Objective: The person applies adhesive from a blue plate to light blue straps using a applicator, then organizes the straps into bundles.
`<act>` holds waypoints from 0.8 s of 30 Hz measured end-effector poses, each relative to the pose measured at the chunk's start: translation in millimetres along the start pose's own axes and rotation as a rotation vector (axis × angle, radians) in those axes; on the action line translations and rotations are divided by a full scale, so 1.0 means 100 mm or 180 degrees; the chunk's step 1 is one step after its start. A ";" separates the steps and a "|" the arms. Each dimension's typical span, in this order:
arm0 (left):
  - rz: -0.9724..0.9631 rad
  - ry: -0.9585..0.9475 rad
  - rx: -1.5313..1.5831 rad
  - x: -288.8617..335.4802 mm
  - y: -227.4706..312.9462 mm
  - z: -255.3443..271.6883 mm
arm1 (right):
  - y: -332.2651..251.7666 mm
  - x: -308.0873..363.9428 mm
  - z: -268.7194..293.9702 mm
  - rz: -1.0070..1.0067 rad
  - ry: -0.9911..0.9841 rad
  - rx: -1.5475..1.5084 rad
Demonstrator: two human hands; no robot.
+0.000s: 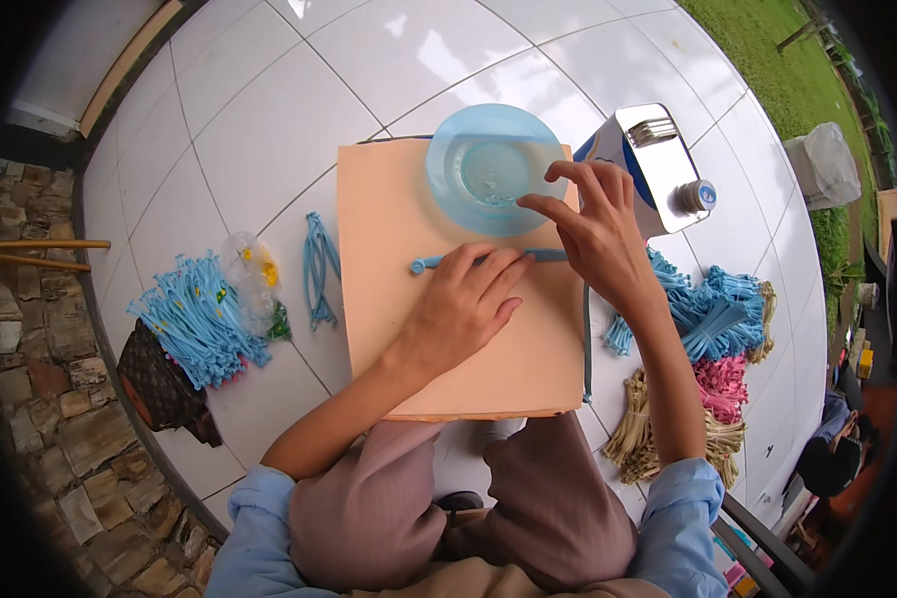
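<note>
My left hand (pixel 465 302) rests on a narrow light blue strap (pixel 425 265) with a rounded end, which lies across a peach-coloured board (pixel 399 214). Its fingers lie over the strap's middle, the thumb off to the side. Over the right rim of a translucent blue plate (pixel 448 149) hovers my right hand (pixel 600 214). Its fingers are bent and apart, with nothing visible between them. Small clear bits (pixel 498 198), too small to name, lie in the plate. The strap's right end passes behind my right hand.
Left of the board are loose blue straps (pixel 319 269), a heap of blue straps (pixel 197 319) and a clear plastic bag (pixel 252 274). A metal tin (pixel 653 164) stands at the right. Below it lie blue (pixel 723 314), pink (pixel 720 387) and beige bundles (pixel 630 429).
</note>
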State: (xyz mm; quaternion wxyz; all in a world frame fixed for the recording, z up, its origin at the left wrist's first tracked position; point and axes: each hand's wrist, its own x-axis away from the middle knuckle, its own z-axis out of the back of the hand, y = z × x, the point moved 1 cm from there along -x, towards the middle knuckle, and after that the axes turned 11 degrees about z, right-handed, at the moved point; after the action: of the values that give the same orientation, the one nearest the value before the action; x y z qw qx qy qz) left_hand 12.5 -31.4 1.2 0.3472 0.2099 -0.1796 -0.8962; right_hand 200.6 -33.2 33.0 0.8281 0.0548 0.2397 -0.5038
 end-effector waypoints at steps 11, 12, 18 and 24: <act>-0.0019 0.0010 0.0078 -0.02 0.01 0.02 | 0.04 -0.08 -0.09 0.0376 -0.0220 0.0388; -0.0021 0.0008 0.0081 -0.02 0.01 0.02 | 0.03 -0.09 -0.09 0.0374 -0.0222 0.0389; -0.0025 -0.0004 0.0103 -0.02 0.01 0.02 | -0.02 -0.02 0.13 0.0126 0.0157 0.0563; 0.0033 -0.0010 0.0216 -0.02 -0.01 0.03 | -0.27 0.47 0.18 -0.0057 0.0283 0.0804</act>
State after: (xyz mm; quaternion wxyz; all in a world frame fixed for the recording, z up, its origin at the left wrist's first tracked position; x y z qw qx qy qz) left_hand 11.1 -28.7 3.8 0.3442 0.2192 -0.2116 -0.8881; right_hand 201.5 -90.5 31.7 0.7986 0.1788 0.2113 -0.5345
